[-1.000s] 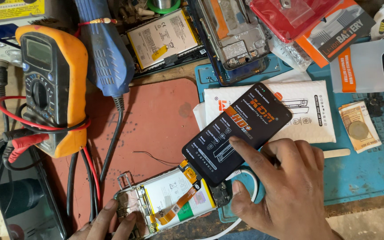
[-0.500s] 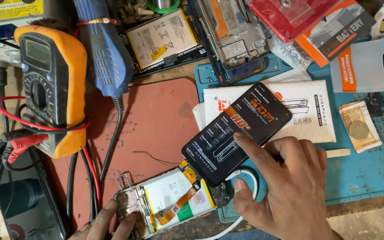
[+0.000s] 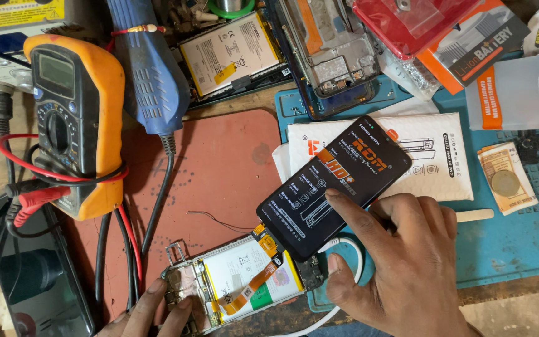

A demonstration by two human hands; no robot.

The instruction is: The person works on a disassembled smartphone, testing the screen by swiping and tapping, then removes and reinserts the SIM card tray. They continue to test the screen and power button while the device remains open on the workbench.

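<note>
Right hand (image 3: 407, 268) fingers spread — forefinger pressing the black screen (image 3: 335, 184); left hand (image 3: 154, 312) fingers pinning the opened phone (image 3: 238, 284).

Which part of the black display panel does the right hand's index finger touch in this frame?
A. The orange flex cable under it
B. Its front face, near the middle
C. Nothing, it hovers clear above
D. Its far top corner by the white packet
B: the right hand lays its index fingertip on the face of the black display panel, near the middle, while the left hand steadies the opened phone body.
</note>
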